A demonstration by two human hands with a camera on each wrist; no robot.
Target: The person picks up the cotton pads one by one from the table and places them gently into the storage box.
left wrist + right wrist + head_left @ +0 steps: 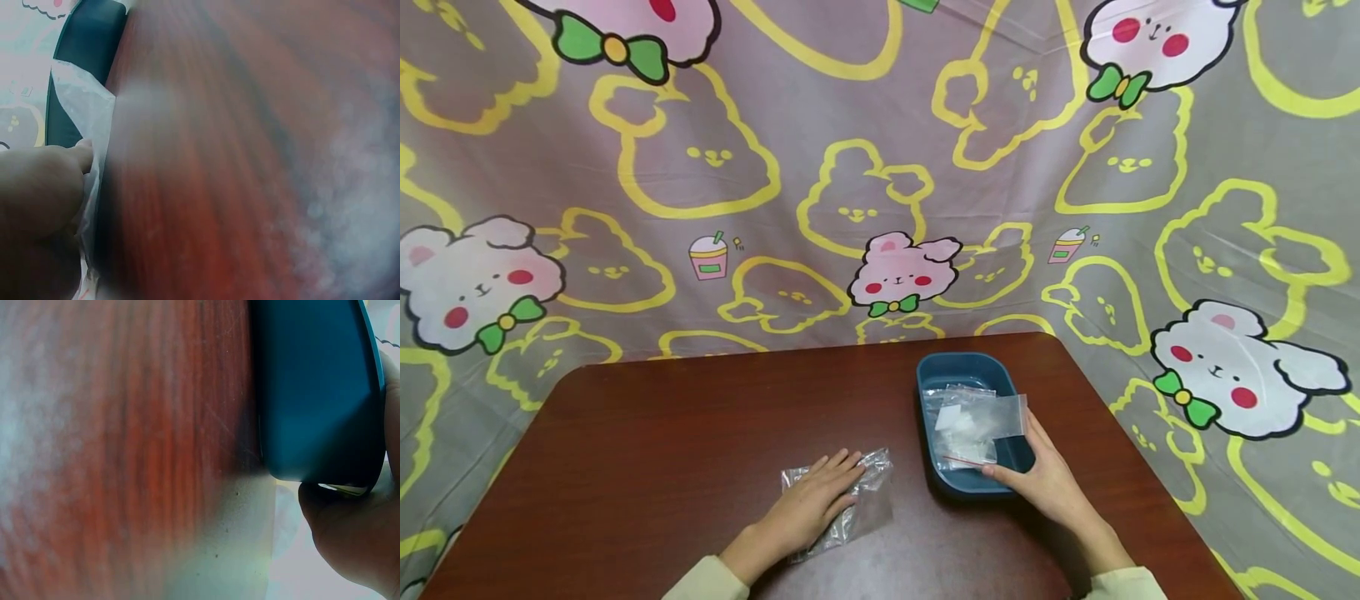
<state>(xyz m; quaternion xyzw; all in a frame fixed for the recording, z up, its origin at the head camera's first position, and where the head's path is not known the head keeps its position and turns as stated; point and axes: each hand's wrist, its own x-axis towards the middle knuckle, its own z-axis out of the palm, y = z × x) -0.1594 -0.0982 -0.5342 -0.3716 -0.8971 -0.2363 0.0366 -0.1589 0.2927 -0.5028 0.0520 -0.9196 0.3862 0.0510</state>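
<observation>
A clear plastic bag lies crumpled on the brown table under my left hand. That hand rests palm down on the bag with its fingers stretched out, and one side of the bag stands up off the wood. My right hand is at the near right corner of a dark blue box. Its thumb lies over the near rim and its other fingers go round the right side, partly hidden. Inside the box lie several clear zip bags with white contents, one corner reaching over the right rim.
The dark wooden table has rounded far corners. A curtain printed with cartoon rabbits hangs behind the table and along its right side. The box stands near the table's far right part.
</observation>
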